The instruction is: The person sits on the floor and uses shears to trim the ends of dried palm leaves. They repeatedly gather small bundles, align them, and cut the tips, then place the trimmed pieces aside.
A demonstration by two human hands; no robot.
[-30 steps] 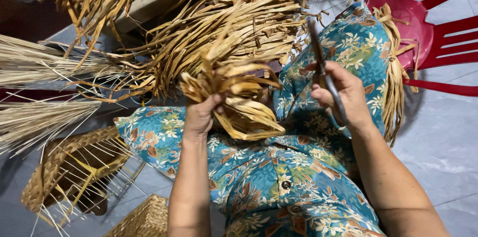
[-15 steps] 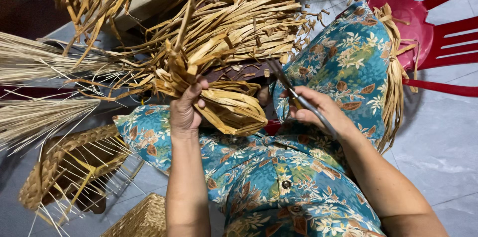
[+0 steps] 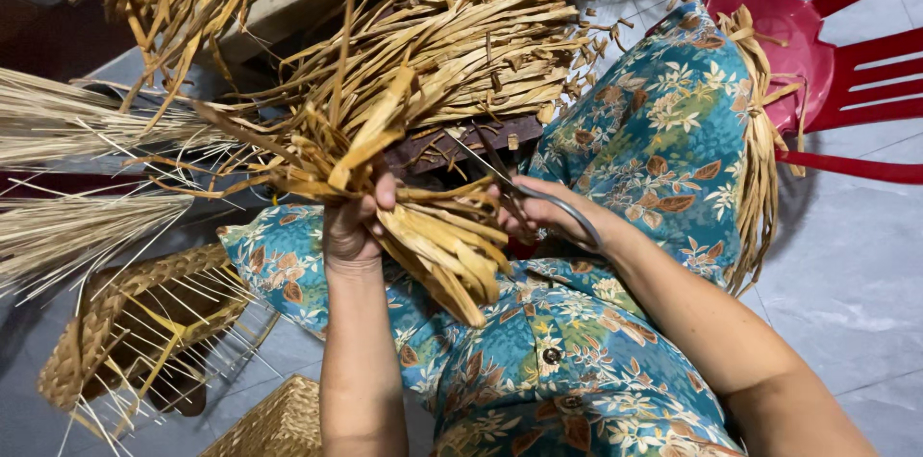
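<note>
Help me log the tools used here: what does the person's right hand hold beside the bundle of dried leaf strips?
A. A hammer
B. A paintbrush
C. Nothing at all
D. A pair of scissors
D: the right hand has its fingers through the grey loop handles of a pair of scissors, blades pointing into the bundle of dried leaf strips that the left hand grips.
</note>
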